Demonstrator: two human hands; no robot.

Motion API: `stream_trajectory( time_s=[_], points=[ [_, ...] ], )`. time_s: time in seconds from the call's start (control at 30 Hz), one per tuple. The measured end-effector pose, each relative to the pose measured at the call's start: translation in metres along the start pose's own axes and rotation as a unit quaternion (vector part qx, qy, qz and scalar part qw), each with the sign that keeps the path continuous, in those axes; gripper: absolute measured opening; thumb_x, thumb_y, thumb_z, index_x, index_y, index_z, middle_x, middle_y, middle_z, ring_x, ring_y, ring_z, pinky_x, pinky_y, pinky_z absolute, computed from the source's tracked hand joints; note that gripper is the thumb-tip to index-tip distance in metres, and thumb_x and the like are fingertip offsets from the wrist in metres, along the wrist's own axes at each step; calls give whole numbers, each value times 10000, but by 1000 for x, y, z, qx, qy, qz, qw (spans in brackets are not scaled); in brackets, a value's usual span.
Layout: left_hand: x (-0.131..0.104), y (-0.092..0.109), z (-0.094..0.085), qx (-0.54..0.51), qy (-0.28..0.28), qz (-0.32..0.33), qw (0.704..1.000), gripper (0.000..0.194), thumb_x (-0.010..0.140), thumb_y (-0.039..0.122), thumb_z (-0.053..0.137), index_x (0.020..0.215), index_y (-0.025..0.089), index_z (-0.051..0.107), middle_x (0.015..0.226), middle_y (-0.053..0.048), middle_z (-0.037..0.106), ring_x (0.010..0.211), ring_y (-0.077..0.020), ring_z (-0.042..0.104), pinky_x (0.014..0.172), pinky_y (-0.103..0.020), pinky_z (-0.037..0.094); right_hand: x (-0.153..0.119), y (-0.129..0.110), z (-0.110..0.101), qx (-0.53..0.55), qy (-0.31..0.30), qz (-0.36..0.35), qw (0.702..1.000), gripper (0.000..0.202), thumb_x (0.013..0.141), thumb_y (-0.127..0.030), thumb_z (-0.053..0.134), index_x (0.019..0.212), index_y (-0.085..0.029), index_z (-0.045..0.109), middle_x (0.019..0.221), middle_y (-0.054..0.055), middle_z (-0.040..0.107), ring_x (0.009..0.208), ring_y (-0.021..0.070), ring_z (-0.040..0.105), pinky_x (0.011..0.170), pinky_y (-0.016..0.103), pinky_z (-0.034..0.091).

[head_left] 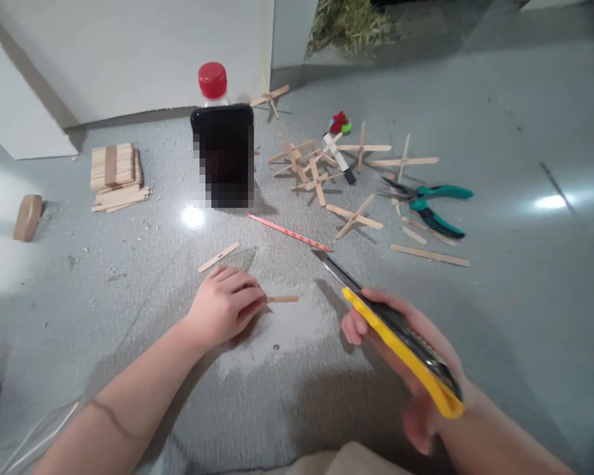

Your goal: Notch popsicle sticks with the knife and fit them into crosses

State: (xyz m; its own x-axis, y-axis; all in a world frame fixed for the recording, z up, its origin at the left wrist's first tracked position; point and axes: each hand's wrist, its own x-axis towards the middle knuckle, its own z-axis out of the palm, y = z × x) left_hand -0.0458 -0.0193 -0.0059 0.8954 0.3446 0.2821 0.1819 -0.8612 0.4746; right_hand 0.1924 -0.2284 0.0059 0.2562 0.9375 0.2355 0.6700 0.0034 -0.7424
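My left hand (230,300) rests low over the floor with its fingers closed on a popsicle stick (284,299), whose right end sticks out past the fingertips. In my right hand (410,343) is a yellow and black utility knife (400,346), its blade out and pointing up and to the left. The blade tip is near the lower end of a pink pencil (290,234). Just above my left hand lies another popsicle stick (219,256) with a dark slot in it, beside a clear set square (240,259).
A phone (228,158) leans before a red-capped bottle (212,80). Crossed popsicle sticks (355,216) and green-handled pliers (435,204) lie to the right. Bundled sticks (113,166) and a brown block (28,218) are at left. A white panel (168,53) stands behind.
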Motion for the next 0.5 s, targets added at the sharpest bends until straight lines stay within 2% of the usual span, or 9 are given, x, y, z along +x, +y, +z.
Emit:
stream_trajectory(
  time_s=[0.03, 0.1, 0.17, 0.2, 0.27, 0.37, 0.43, 0.5],
  points=[
    [0, 0, 0, -2, 1, -3, 1000, 116, 946, 257, 609, 902, 219, 709, 902, -23, 730, 799, -166, 618, 752, -339, 429, -1, -1, 1, 20, 10, 4, 1000, 775, 745, -783, 636, 1330, -290, 514, 718, 28, 647, 575, 249, 656, 551, 394, 566],
    [0, -1, 1, -6, 2, -6, 1000, 134, 946, 231, 608, 867, 229, 717, 871, -10, 725, 775, -159, 605, 739, -337, 406, -1, -5, 2, 43, 39, 12, 998, 541, 789, -685, 679, 1185, -328, 587, 683, 8, 625, 531, 234, 627, 508, 379, 539],
    [0, -1, 2, -10, 5, -7, 1000, 187, 955, 173, 573, 855, 229, 722, 863, -9, 725, 774, -155, 601, 741, -338, 389, 1, -10, 3, 24, 59, -7, 998, 238, 841, -458, 732, 1026, -349, 630, 670, -6, 617, 505, 210, 608, 486, 351, 511],
    [0, -2, 3, -14, 5, -7, 1000, 202, 955, 152, 562, 859, 227, 723, 870, -10, 726, 784, -156, 603, 747, -340, 386, 3, -14, 3, 13, 63, -23, 998, 172, 847, -347, 733, 990, -354, 637, 662, -12, 617, 495, 201, 605, 476, 338, 499],
    [0, -3, 3, -22, 3, -6, 1000, 207, 952, 130, 559, 874, 227, 725, 899, -13, 728, 826, -163, 610, 770, -345, 388, 8, -24, 2, -12, 51, -55, 997, 251, 846, -235, 690, 1057, -359, 634, 674, -11, 641, 509, 202, 627, 468, 329, 502],
    [1, -4, 4, -35, 1, -11, 999, 192, 953, 144, 579, 872, 232, 730, 950, -18, 723, 899, -179, 610, 824, -361, 403, 20, -39, 4, -49, -31, -82, 995, 452, 837, -230, 614, 1281, -294, 556, 816, 48, 722, 664, 249, 713, 583, 368, 584],
    [1, -4, 5, -43, 3, -19, 999, 163, 954, 173, 597, 881, 225, 732, 972, -27, 718, 925, -188, 602, 845, -367, 417, 29, -44, 7, -62, -79, -128, 987, 474, 817, -204, 595, 1286, -260, 547, 857, 64, 735, 725, 252, 731, 644, 368, 602],
    [0, -5, 6, -49, 6, -26, 998, 140, 949, 189, 612, 887, 212, 735, 986, -38, 713, 939, -194, 592, 845, -361, 432, 38, -44, 14, -49, -102, -182, 977, 437, 802, -164, 613, 1229, -244, 567, 855, 55, 737, 725, 230, 734, 662, 343, 604]
  ],
)
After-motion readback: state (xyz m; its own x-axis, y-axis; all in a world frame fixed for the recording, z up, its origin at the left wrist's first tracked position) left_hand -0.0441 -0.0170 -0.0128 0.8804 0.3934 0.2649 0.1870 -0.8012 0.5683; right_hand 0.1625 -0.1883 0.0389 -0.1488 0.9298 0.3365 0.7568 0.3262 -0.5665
